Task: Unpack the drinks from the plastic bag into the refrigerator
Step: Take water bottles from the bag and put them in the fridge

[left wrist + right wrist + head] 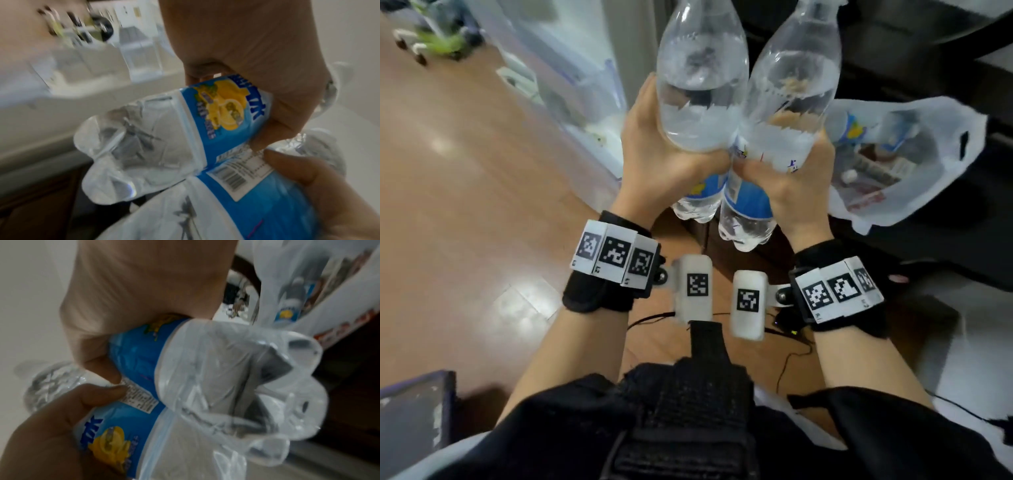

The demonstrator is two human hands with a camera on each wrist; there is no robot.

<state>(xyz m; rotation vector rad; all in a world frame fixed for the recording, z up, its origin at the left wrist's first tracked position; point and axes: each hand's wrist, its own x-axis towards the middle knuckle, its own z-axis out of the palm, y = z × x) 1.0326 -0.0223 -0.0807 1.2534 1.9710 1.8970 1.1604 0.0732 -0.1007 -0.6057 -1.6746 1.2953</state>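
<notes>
I hold two clear drink bottles with blue lemon labels side by side in front of me, necks pointing up and away. My left hand (654, 161) grips the left bottle (702, 85) around its label. My right hand (791, 178) grips the right bottle (791, 89) the same way. The two bottles touch at their middles. In the left wrist view the left bottle (222, 113) sits under my left hand (257, 48). In the right wrist view the right bottle (144, 353) shows its ribbed base. A white plastic bag (928, 192) lies open at the right with another bottle (852, 130) inside.
The white refrigerator (571, 85) stands at the upper left with its door shelves in view above a brown wooden floor (465, 188). Dark furniture (928, 51) sits behind the bag. Cables (791, 356) trail on the floor near my body.
</notes>
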